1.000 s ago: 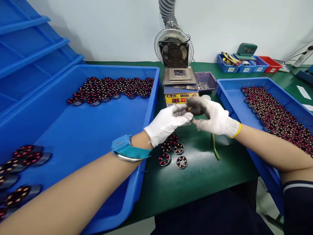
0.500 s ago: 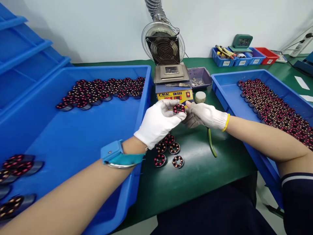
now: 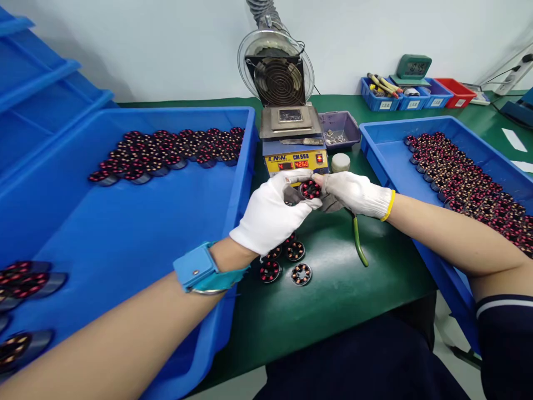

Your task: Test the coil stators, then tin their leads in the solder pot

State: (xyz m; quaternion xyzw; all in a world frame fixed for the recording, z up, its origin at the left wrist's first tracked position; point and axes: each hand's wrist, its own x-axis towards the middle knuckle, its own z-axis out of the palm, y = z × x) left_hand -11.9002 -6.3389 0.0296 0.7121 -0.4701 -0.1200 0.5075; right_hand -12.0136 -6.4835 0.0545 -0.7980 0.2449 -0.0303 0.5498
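Observation:
My left hand (image 3: 275, 210), in a white glove with a blue wrist strap, pinches a round motor stator (image 3: 310, 189) between thumb and fingers. Dark red windings face me in its ring. My right hand (image 3: 347, 193), also gloved, closes on the stator's right edge with its thumb; its other fingers are curled and partly hidden behind. Below my hands, several more stators lie on the green table, among them a copper-coloured one (image 3: 301, 274) and a red one (image 3: 270, 271). Green-handled pliers (image 3: 359, 242) lie under my right hand, their head hidden.
A yellow-fronted solder pot (image 3: 293, 161) with a fan and duct stands straight ahead. Large blue bins with stators flank me, left (image 3: 175, 222) and right (image 3: 385, 150). A purple tray (image 3: 343, 129) and a round whitish pad (image 3: 340, 162) sit beside the pot.
Both hands have shifted slightly, bringing the stator a little right and down. It faces me more squarely now. The pot's red digits show more clearly.

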